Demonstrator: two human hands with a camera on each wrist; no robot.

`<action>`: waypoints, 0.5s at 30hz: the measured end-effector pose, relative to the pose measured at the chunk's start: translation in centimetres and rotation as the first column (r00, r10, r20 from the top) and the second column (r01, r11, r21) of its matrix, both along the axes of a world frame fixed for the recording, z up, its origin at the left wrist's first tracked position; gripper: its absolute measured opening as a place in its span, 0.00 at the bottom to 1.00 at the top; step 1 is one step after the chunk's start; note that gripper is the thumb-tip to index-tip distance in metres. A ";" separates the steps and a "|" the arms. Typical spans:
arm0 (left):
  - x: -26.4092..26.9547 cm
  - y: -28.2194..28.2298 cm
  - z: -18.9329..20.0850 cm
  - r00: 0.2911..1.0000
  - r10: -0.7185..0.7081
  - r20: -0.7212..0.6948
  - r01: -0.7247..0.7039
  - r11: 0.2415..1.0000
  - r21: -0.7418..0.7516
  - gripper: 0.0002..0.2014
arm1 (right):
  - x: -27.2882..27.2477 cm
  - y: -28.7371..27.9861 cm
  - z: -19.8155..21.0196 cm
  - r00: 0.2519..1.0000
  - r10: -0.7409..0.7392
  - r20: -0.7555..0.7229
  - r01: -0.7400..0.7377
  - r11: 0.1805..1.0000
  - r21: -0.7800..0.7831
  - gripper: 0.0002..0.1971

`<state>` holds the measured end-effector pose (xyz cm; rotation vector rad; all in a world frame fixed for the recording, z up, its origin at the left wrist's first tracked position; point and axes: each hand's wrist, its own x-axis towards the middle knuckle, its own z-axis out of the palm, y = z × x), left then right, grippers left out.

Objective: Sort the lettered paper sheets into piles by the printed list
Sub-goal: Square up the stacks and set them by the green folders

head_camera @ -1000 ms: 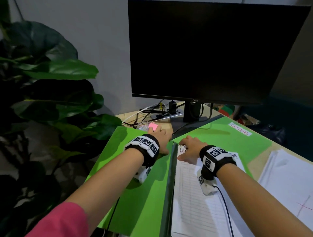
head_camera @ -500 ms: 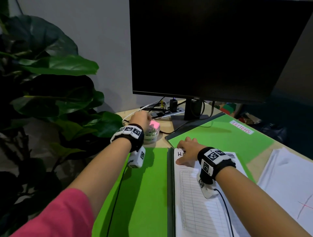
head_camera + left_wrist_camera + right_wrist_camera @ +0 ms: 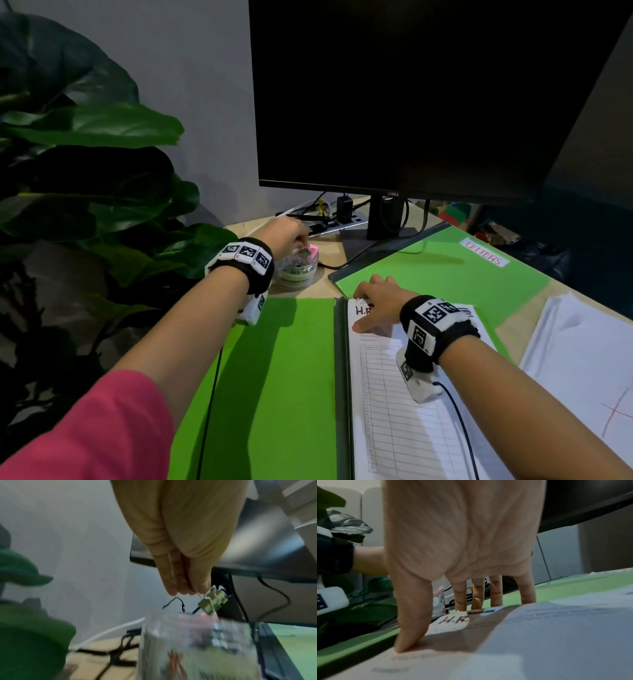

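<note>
Your left hand (image 3: 180, 547) pinches the wire of a green binder clip (image 3: 213, 602) just above the clear tub (image 3: 297, 265) at 11 o'clock on the counter (image 3: 329, 253). Your right hand (image 3: 378, 305), fingers straight and spread, presses the printed list (image 3: 394, 411) in the open green folder (image 3: 274, 394) at 12 o'clock.

left hand (image 3: 181, 555) pinching, right hand (image 3: 462, 536) splayed flat
</note>
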<state>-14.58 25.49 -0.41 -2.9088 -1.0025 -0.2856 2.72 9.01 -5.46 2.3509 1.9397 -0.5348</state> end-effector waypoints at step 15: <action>5.4 -9.5 0.7 0.807 0.246 0.537 -0.095 0.951 -0.293 0.04 | -2.0 -0.7 4.2 0.724 -0.020 -0.689 0.511 0.687 0.517 0.09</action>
